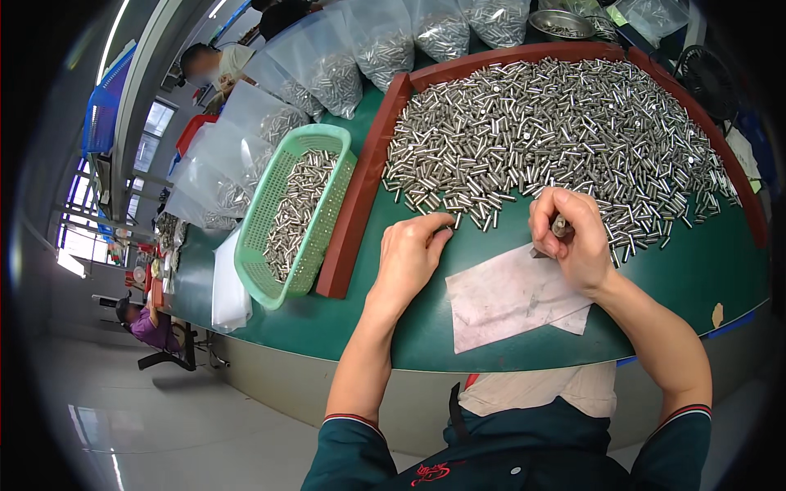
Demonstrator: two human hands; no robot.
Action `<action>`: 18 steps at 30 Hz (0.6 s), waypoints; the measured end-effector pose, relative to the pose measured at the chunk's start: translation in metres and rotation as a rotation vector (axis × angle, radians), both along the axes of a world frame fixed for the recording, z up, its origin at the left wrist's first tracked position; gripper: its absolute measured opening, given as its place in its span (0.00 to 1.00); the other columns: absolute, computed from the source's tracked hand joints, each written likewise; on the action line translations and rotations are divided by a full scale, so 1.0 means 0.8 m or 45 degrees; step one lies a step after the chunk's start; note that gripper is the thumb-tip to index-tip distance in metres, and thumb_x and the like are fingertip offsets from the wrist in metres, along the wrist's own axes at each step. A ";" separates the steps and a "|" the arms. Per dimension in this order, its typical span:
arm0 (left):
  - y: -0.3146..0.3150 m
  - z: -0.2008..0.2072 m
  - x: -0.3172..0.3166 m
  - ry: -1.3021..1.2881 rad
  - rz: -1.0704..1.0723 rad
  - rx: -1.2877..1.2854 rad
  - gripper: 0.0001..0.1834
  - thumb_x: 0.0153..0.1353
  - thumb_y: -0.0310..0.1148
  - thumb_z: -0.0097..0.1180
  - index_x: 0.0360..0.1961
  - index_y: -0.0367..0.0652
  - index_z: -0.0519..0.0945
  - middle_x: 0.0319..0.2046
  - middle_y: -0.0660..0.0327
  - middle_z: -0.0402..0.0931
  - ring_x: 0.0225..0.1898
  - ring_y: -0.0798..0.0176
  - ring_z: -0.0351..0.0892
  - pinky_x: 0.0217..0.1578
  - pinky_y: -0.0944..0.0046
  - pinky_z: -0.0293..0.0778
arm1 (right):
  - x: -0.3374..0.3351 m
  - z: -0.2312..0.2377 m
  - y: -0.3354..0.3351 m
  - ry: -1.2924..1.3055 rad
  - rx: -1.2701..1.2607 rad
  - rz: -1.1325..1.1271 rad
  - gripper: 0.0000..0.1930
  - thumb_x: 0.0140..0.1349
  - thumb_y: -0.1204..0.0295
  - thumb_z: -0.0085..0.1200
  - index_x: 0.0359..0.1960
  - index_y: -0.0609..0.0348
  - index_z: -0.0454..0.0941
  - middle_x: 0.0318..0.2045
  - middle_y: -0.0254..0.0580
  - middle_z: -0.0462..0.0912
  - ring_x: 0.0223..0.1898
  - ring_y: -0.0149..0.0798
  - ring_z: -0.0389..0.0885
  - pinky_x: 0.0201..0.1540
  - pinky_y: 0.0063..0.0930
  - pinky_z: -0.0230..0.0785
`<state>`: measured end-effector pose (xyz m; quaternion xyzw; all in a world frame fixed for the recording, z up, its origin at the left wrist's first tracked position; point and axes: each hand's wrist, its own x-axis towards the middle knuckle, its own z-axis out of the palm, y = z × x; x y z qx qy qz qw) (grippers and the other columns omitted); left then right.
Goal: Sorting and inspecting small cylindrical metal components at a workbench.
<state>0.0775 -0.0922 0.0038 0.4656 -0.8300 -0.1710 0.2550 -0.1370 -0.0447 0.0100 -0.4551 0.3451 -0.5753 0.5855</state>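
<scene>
My left hand [409, 254] rests on the green table at the near edge of a wide heap of small silver metal pins [540, 123]. Its thumb and forefinger are curled nearly together, with one pin [457, 220] right at their tips; whether they grip it is unclear. My right hand [575, 233] is closed around a short grey-brown metal piece [560, 227], whose exact kind is partly hidden by the fingers. A stained whitish cloth [495, 307] lies flat under and beside the right hand.
A dark red raised border [360, 196] frames the heap. Left of it, a green plastic basket [254, 245] holds more pins. Clear bags of pins [385, 57] line the back, beside a metal bowl [562, 24]. A black fan [706, 82] stands far right. Other people [155, 327] sit farther off.
</scene>
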 end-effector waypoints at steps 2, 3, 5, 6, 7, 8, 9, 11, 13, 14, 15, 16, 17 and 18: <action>0.000 0.005 0.001 -0.036 0.032 0.023 0.09 0.46 0.24 0.57 0.32 0.37 0.77 0.10 0.56 0.65 0.12 0.63 0.63 0.17 0.63 0.60 | 0.001 0.001 0.000 -0.003 0.002 0.005 0.21 0.59 0.58 0.34 0.15 0.59 0.68 0.10 0.29 0.63 0.13 0.19 0.56 0.15 0.14 0.45; 0.000 0.005 0.000 -0.067 0.059 0.048 0.08 0.46 0.25 0.58 0.31 0.37 0.76 0.10 0.56 0.65 0.12 0.62 0.63 0.17 0.63 0.60 | 0.001 0.002 -0.001 0.005 0.003 0.003 0.21 0.59 0.58 0.35 0.15 0.59 0.68 0.10 0.29 0.63 0.13 0.19 0.56 0.15 0.13 0.45; -0.001 0.005 0.000 -0.064 0.070 0.072 0.08 0.46 0.25 0.57 0.30 0.37 0.75 0.10 0.55 0.65 0.12 0.61 0.63 0.17 0.62 0.59 | 0.000 0.002 0.000 0.014 0.004 0.000 0.21 0.59 0.58 0.35 0.16 0.59 0.68 0.10 0.29 0.63 0.13 0.19 0.56 0.15 0.13 0.45; 0.000 0.005 0.000 -0.063 0.086 0.092 0.08 0.46 0.25 0.57 0.29 0.36 0.74 0.10 0.55 0.64 0.12 0.61 0.63 0.18 0.62 0.59 | 0.001 0.001 0.000 0.007 0.002 -0.004 0.21 0.59 0.58 0.35 0.16 0.59 0.68 0.10 0.29 0.63 0.13 0.19 0.56 0.15 0.13 0.45; -0.001 0.006 0.001 -0.064 0.086 0.090 0.08 0.46 0.25 0.57 0.29 0.36 0.74 0.10 0.55 0.64 0.12 0.61 0.63 0.18 0.62 0.59 | 0.001 0.001 -0.001 0.001 0.000 -0.008 0.21 0.59 0.58 0.35 0.16 0.59 0.68 0.10 0.29 0.63 0.13 0.19 0.56 0.15 0.13 0.45; -0.001 0.006 0.002 -0.080 0.078 0.095 0.07 0.48 0.26 0.57 0.28 0.36 0.73 0.11 0.58 0.65 0.13 0.63 0.62 0.17 0.64 0.59 | 0.002 0.002 -0.001 0.000 -0.002 -0.008 0.21 0.59 0.58 0.35 0.16 0.59 0.68 0.10 0.29 0.63 0.13 0.19 0.56 0.15 0.13 0.45; -0.001 0.004 0.003 -0.094 0.070 0.102 0.06 0.50 0.27 0.56 0.26 0.36 0.73 0.12 0.60 0.65 0.13 0.65 0.62 0.17 0.65 0.58 | 0.002 0.002 -0.001 -0.002 -0.003 -0.010 0.21 0.59 0.58 0.35 0.16 0.59 0.68 0.10 0.29 0.63 0.13 0.19 0.56 0.15 0.13 0.45; -0.003 0.001 0.003 0.216 0.052 0.356 0.06 0.53 0.28 0.54 0.27 0.37 0.72 0.13 0.64 0.64 0.14 0.69 0.60 0.17 0.68 0.57 | 0.001 0.001 0.000 -0.002 -0.005 -0.015 0.21 0.59 0.58 0.35 0.16 0.59 0.68 0.10 0.29 0.63 0.13 0.19 0.56 0.15 0.13 0.45; -0.004 0.009 0.005 0.968 -0.037 1.142 0.08 0.59 0.34 0.49 0.29 0.41 0.69 0.20 0.71 0.60 0.18 0.78 0.54 0.19 0.77 0.52 | -0.001 0.001 0.001 0.009 -0.006 -0.009 0.21 0.59 0.58 0.35 0.16 0.59 0.68 0.10 0.29 0.63 0.13 0.19 0.56 0.15 0.13 0.45; -0.007 0.004 0.005 1.225 -0.161 1.385 0.08 0.59 0.35 0.49 0.30 0.42 0.68 0.21 0.70 0.60 0.19 0.78 0.53 0.19 0.78 0.51 | -0.002 0.001 0.001 0.010 -0.010 -0.014 0.21 0.59 0.58 0.35 0.16 0.59 0.68 0.10 0.29 0.63 0.13 0.19 0.56 0.15 0.13 0.45; -0.009 0.001 0.007 1.483 -0.286 1.624 0.09 0.60 0.36 0.49 0.31 0.42 0.66 0.22 0.69 0.59 0.19 0.78 0.51 0.19 0.79 0.51 | -0.001 0.001 0.001 0.006 0.003 -0.004 0.21 0.59 0.58 0.35 0.16 0.59 0.68 0.10 0.29 0.63 0.13 0.19 0.56 0.15 0.13 0.45; -0.007 0.001 0.005 1.508 -0.272 1.661 0.10 0.59 0.37 0.49 0.31 0.43 0.66 0.25 0.67 0.60 0.20 0.78 0.52 0.18 0.80 0.51 | 0.000 0.002 0.001 0.003 0.018 0.004 0.21 0.59 0.58 0.35 0.16 0.59 0.68 0.10 0.29 0.63 0.13 0.19 0.56 0.15 0.13 0.45; -0.007 -0.001 0.005 1.536 -0.258 1.713 0.09 0.60 0.36 0.49 0.32 0.42 0.67 0.25 0.67 0.60 0.20 0.78 0.52 0.18 0.80 0.52 | 0.000 0.001 0.000 0.003 0.016 0.009 0.21 0.59 0.58 0.35 0.16 0.59 0.68 0.10 0.29 0.63 0.13 0.19 0.56 0.15 0.14 0.45; -0.008 -0.006 0.004 1.562 -0.245 1.768 0.09 0.60 0.36 0.48 0.32 0.42 0.67 0.25 0.66 0.61 0.20 0.79 0.52 0.18 0.81 0.52 | 0.000 0.002 0.000 0.003 0.014 0.006 0.21 0.59 0.58 0.35 0.16 0.59 0.68 0.10 0.29 0.63 0.13 0.19 0.56 0.15 0.14 0.45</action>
